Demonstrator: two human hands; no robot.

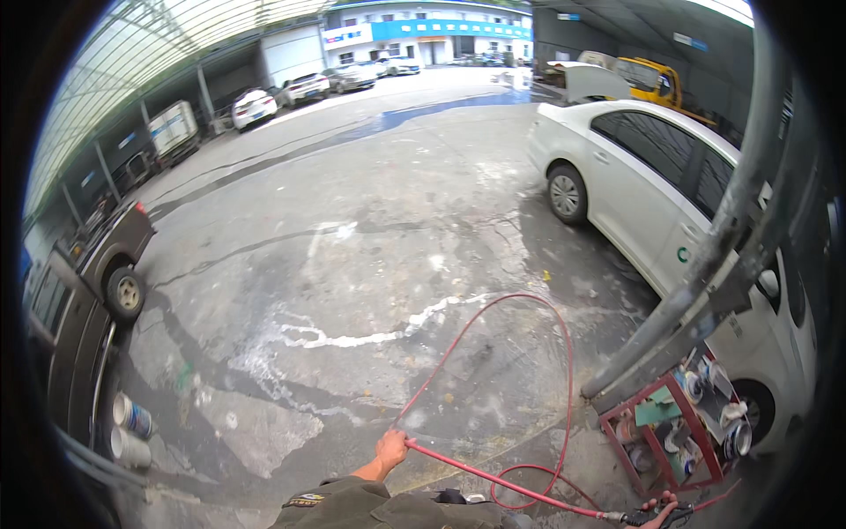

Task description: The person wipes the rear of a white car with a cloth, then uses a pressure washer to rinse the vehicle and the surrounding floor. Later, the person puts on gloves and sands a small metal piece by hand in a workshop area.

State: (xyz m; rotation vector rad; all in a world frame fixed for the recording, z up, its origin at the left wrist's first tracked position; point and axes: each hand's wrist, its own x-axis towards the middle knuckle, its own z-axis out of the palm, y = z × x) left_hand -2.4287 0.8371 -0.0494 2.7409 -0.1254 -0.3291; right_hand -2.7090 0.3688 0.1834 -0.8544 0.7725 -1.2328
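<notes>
Left hand point(390, 450): fingers closed round the red hose point(467, 465), which runs rightward from them. Right hand point(661, 505), partly cut off by the lower edge: fingers curled about the black nozzle point(677, 517). Hose judged light, bendable yet springy, not fragile; best gripped just behind the metal fitting point(610, 516). Its slack loops on the concrete point(397, 256) ahead of the fingers. Beyond the right fingers: a red rack point(619, 456), then a white car point(630, 181).

Red hose point(463, 465) lies looped; dark fitting point(636, 518) joins it at lower right.
</notes>
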